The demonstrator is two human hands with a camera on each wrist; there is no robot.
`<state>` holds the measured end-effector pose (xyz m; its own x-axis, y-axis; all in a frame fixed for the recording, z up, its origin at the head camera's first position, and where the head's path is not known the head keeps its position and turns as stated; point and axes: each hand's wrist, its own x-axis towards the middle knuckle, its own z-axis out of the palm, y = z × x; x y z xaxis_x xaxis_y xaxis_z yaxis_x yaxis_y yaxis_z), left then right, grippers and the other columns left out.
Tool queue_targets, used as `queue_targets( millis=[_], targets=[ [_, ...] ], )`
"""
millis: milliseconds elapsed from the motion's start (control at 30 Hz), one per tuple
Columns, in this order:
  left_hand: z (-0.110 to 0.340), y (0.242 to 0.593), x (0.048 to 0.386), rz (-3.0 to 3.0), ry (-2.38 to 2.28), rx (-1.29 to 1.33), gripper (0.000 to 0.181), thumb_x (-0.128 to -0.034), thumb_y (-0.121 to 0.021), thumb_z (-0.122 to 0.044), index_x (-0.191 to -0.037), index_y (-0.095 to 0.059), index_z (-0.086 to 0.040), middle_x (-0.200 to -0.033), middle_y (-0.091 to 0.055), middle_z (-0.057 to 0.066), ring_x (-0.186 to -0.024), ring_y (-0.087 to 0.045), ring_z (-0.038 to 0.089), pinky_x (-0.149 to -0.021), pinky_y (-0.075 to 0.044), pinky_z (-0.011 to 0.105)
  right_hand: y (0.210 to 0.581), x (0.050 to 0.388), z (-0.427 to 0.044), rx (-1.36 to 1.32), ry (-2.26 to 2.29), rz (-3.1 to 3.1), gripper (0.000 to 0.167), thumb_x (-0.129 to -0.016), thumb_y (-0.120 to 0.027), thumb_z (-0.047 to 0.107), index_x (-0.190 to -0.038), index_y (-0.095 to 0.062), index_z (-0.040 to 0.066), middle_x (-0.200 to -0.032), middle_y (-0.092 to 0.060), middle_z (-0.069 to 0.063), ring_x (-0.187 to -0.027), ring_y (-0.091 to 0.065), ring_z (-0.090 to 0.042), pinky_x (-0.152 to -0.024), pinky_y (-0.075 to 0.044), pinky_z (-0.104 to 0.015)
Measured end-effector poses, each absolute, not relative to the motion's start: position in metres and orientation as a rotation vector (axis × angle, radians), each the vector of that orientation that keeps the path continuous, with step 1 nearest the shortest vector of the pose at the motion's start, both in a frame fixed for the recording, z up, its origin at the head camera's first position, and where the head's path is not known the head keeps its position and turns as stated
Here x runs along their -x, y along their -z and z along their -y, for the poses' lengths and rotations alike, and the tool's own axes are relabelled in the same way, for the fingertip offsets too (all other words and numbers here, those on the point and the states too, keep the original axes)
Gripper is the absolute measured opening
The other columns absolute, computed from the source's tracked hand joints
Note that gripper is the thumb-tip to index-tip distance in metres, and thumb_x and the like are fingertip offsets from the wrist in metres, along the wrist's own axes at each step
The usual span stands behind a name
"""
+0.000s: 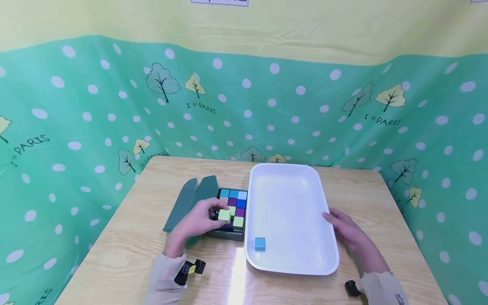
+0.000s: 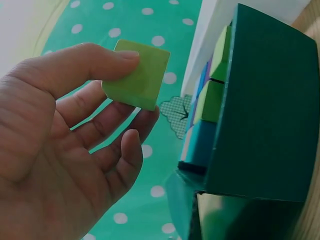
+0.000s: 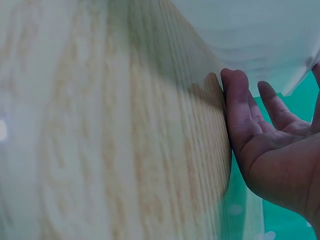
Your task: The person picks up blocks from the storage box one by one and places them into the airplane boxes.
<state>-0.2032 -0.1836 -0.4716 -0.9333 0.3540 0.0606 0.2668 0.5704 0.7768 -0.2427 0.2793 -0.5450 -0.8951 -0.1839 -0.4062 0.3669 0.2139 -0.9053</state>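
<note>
In the head view my left hand (image 1: pixel 200 218) is over a dark green box (image 1: pixel 225 234) of coloured cubes. Thumb and fingers pinch a light green cube (image 2: pixel 140 75), held up clear of the other cubes. To the right of the box stands a white tray (image 1: pixel 286 212), with one blue cube (image 1: pixel 260 244) in its front left corner. My right hand (image 1: pixel 347 231) holds the tray's right side. Its thumb lies over the rim, and the other fingers (image 3: pixel 235 92) are low against the outer wall.
The box's dark green lid flaps (image 1: pixel 187 201) spread out to its left. Box and tray stand side by side on a wooden table (image 1: pixel 126 250). A green dotted curtain (image 1: pixel 248 101) hangs behind the table and at both sides.
</note>
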Motion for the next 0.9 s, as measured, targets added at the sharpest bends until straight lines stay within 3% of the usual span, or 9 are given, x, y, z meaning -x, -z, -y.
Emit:
queue_targets(
  millis=[300, 500, 900],
  targets=[
    [0.179, 0.488, 0.209, -2.747, -1.22, -0.486, 0.033, -0.0765, -0.08, -0.006, -0.106, -0.068, -0.014, -0.106, -0.061, -0.004, -0.092, -0.054, 0.016, -0.077, -0.05, 0.033, 0.543, 0.243, -0.279, -0.17, 1.736, -2.068, 0.072, -0.095, -0.058, 0.048, -0.143, -0.037, -0.001, -0.119, -0.062, -0.016, -0.102, -0.062, -0.027, -0.084, -0.05, -0.037],
    [0.177, 0.497, 0.21, -2.765, -1.189, -0.473, 0.033, -0.0758, -0.081, -0.005, -0.105, -0.069, -0.012, -0.1, -0.059, -0.004, -0.083, -0.052, 0.015, -0.069, -0.05, 0.029, 0.542, 0.243, -0.278, -0.166, 1.739, -2.066, 0.073, -0.094, -0.059, 0.048, -0.143, -0.036, 0.0, -0.12, -0.062, -0.016, -0.104, -0.062, -0.027, -0.085, -0.049, -0.037],
    [0.17, 0.507, 0.207, -2.907, -0.993, -0.493, 0.031, -0.0755, -0.084, -0.016, -0.104, -0.072, -0.018, -0.098, -0.052, -0.007, -0.078, -0.051, 0.01, -0.067, -0.048, 0.026, 0.544, 0.242, -0.279, -0.173, 1.746, -2.049, 0.073, -0.095, -0.057, 0.048, -0.144, -0.035, -0.001, -0.117, -0.062, -0.015, -0.101, -0.063, -0.027, -0.083, -0.051, -0.038]
  ],
)
